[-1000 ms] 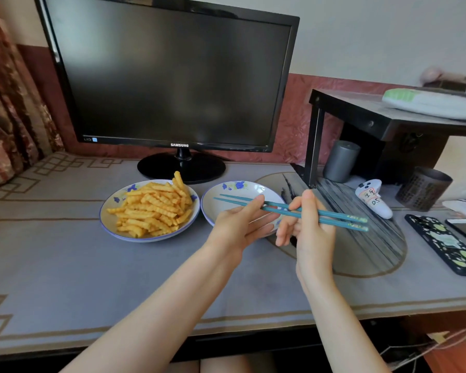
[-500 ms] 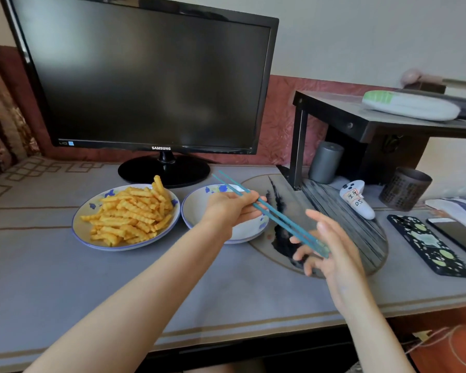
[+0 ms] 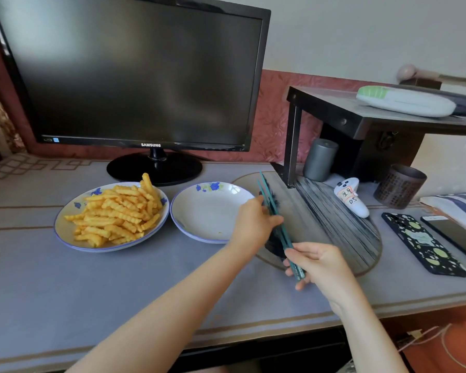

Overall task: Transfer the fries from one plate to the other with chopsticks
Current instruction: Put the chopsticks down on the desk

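The big black flat-screen monitor [image 3: 135, 76] at the back of the grey-topped desk [image 3: 65, 292] reads SAMSUNG in white on its lower bezel. In front of it, to my left, a shallow white plate with a blue rim and blue flowers [image 3: 65, 234] carries the whole heap of golden crinkle-cut fries [image 3: 119, 211]. The matching empty plate [image 3: 207, 214] sits just beside it; I cannot tell whether the rims touch. I judge that no fry has crossed yet.

The fries look light, dry and stiff but brittle. Their ridges should give some bite, though a hard squeeze may snap one. I would take a loose one from the top of the heap, across its middle.

My left hand [image 3: 253, 224] pinches the slim teal chopsticks [image 3: 273, 211] about mid-length, thumb laid over them. My right hand [image 3: 320, 262] curls round their thick ends, tips pointing away from me. They look hard and smooth, so likely slippery.

The small white game controller [image 3: 351, 197] wears a handwritten label. I read "DS" below, and the marks above are too small to make out.
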Demonstrator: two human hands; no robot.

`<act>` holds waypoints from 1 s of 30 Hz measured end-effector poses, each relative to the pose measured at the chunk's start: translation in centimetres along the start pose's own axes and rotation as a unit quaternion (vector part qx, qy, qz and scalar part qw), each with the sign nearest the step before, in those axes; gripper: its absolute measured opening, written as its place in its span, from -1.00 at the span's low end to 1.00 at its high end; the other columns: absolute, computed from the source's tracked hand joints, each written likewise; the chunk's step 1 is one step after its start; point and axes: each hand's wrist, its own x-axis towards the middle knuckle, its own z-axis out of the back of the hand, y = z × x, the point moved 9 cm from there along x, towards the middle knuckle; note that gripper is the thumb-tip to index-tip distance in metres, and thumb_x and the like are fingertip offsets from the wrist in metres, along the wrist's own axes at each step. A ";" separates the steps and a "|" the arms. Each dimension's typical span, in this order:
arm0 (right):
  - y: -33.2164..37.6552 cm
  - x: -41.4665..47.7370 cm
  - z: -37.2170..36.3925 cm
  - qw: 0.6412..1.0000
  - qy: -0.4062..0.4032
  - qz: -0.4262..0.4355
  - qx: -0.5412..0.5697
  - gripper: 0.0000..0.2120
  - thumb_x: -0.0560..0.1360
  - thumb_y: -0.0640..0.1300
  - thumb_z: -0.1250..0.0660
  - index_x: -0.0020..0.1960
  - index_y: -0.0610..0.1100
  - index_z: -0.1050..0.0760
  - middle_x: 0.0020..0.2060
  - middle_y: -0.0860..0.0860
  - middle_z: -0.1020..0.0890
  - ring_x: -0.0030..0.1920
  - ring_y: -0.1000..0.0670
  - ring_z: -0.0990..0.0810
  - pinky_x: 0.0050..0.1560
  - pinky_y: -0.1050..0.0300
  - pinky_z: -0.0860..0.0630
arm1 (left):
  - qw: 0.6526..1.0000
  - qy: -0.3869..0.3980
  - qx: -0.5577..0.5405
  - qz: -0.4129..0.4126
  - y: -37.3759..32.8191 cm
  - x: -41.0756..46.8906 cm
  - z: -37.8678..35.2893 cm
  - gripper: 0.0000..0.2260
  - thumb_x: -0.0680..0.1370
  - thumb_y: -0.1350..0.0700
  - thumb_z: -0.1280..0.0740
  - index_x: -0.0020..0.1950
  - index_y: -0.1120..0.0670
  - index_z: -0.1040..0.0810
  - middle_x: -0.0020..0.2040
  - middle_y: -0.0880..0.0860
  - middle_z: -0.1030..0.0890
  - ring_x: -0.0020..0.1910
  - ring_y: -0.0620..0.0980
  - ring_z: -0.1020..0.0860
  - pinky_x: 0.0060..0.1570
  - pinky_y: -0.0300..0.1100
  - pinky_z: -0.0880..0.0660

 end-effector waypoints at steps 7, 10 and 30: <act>-1.1 0.9 0.3 0.995 -0.047 -0.009 -0.087 -0.91 0.53 -0.34 -0.32 -0.11 -0.34 -0.59 -0.45 -0.13 -0.58 -0.56 0.07 -0.56 -0.62 0.20 -0.49 | 0.969 0.031 0.198 -0.144 -0.2 -4.9 -3.0 -0.68 0.52 0.33 -0.22 0.23 0.19 -0.59 0.17 0.19 -0.61 0.20 0.16 -0.52 0.15 -0.05 -0.43; -0.6 1.1 1.1 0.977 -0.085 0.012 -0.197 -0.80 0.55 -0.23 -0.32 -0.17 -0.33 -0.62 -0.52 -0.09 -0.59 -0.60 0.03 -0.54 -0.57 0.19 -0.51 | 0.952 0.067 0.234 -0.184 0.6 -5.5 -3.9 -0.68 0.51 0.31 -0.16 0.20 0.22 -0.57 0.21 0.19 -0.58 0.27 0.16 -0.46 0.18 0.03 -0.42; -0.1 0.5 2.2 0.896 -0.155 0.066 -0.410 -0.87 0.51 0.06 -0.35 -0.05 0.01 -0.49 -0.17 -0.03 -0.65 -0.03 -0.18 -0.60 -0.10 0.05 -0.48 | 0.878 0.043 0.377 -0.292 1.6 -5.7 -4.4 -0.63 0.44 0.08 -0.11 -0.05 -0.01 -0.72 -0.07 -0.06 -0.71 -0.06 -0.09 -0.67 0.09 -0.32 -0.40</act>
